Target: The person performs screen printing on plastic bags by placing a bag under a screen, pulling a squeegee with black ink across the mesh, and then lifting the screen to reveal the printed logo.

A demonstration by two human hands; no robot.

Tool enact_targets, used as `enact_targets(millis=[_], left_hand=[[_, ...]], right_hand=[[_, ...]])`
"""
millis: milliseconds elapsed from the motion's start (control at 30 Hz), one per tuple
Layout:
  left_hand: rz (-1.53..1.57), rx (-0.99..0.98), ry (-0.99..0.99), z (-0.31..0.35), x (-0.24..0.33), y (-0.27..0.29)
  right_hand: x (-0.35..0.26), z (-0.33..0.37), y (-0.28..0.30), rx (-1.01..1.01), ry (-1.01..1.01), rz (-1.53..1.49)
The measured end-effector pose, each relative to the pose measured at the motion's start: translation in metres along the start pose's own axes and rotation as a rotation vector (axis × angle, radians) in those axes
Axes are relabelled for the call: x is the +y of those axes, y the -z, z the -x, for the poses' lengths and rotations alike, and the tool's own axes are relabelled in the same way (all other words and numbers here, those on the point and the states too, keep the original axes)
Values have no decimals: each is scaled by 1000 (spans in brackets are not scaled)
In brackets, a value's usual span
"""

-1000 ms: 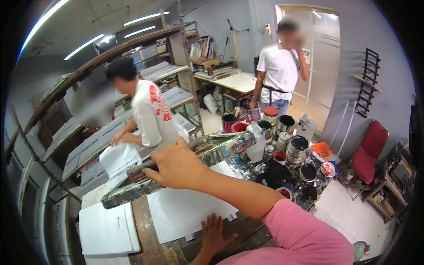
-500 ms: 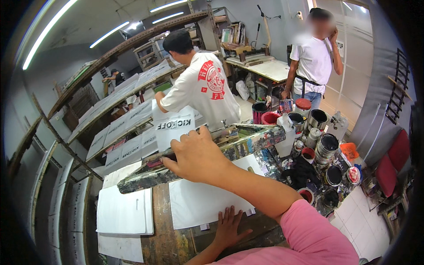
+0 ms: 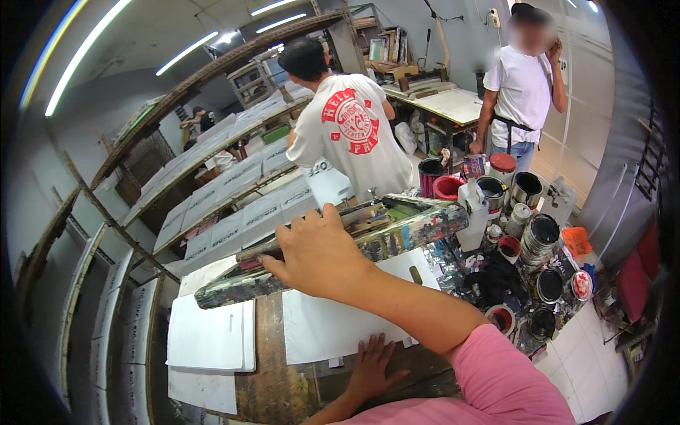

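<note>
Paint-crusted frame (image 3: 333,248), long and narrow, smeared in many colours, lies across the middle of the scene, tilted from near-left up to far-right, sitting over the wooden table (image 3: 273,368). Right hand (image 3: 315,255) lies on top of the frame near its middle, palm down, fingers curled over the far edge and pressed close together, thumb tucked toward the near-left side; forearm with pink sleeve (image 3: 510,382) comes in from the near right. Left hand (image 3: 372,365) rests flat on the near edge of a white sheet (image 3: 333,322) just under the frame, fingers spread apart, touching the sheet and the table. More white sheets (image 3: 209,333) lie to the left on the table, just beside the first. Right of the frame's far end a cluster of paint cans (image 3: 538,237) and tubs, some open with dark or red contents, plus a white plastic jug (image 3: 473,212), all on a messy spattered surface. Far side of the frame a person in a white shirt with red round print (image 3: 350,134) stands with their back turned, bent toward long drying racks (image 3: 212,191) that run to the far left, filled with white printed sheets. Another person in white tee and apron (image 3: 520,92) stands far right by a work table (image 3: 453,103). Red chair (image 3: 634,276) at right edge.
</note>
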State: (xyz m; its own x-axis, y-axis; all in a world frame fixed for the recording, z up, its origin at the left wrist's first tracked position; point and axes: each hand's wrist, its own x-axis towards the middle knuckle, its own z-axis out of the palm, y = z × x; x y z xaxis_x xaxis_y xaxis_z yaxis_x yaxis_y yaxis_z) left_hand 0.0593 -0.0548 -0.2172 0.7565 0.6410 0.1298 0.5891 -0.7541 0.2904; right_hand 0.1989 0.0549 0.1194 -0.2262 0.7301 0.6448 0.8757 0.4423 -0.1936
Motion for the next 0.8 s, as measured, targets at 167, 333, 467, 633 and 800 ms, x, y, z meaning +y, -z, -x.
enact_targets(millis=[167,333,467,633,800], left_hand=[[-53,42,-22,0,2,7],[-69,92,-52,3,5,10],[-19,113,-109,8,-4,-4],[67,142,-222,14,-22,-28],[275,134,-61,20,-7,-1]], right_hand=[[-1,1,-3,-5,-8,14],[-2,1,-3,20,1,54],[-3,1,-3,5,-5,57],[-4,1,-3,28,-4,58],[-6,0,1,-23,-4,106]])
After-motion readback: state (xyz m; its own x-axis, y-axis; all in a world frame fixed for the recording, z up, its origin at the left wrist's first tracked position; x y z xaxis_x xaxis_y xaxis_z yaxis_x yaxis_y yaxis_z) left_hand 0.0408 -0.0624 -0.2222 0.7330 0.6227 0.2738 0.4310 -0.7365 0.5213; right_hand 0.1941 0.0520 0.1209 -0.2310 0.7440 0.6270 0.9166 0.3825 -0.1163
